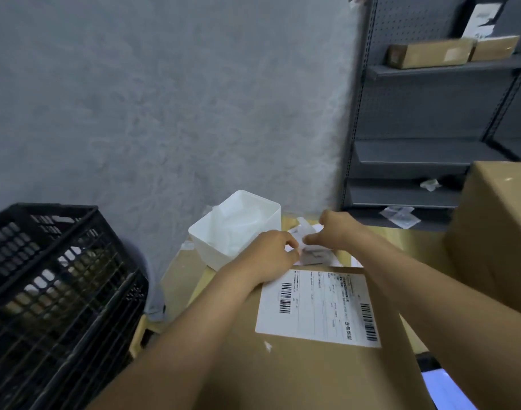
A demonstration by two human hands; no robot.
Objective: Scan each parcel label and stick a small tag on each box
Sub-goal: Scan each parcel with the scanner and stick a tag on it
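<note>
Forearms cross our labelled box [297,359]; both hands pinch at small grey tags [315,255] on the desk past its far edge, left hand [275,255] nearer, right hand [337,232] beyond; label [318,309] lies behind.

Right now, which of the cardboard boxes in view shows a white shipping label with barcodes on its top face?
The box under the person's forearms, nearest the camera. Its label faces up; the large box at right shows plain cardboard, and the shelf boxes sit far off.
</note>
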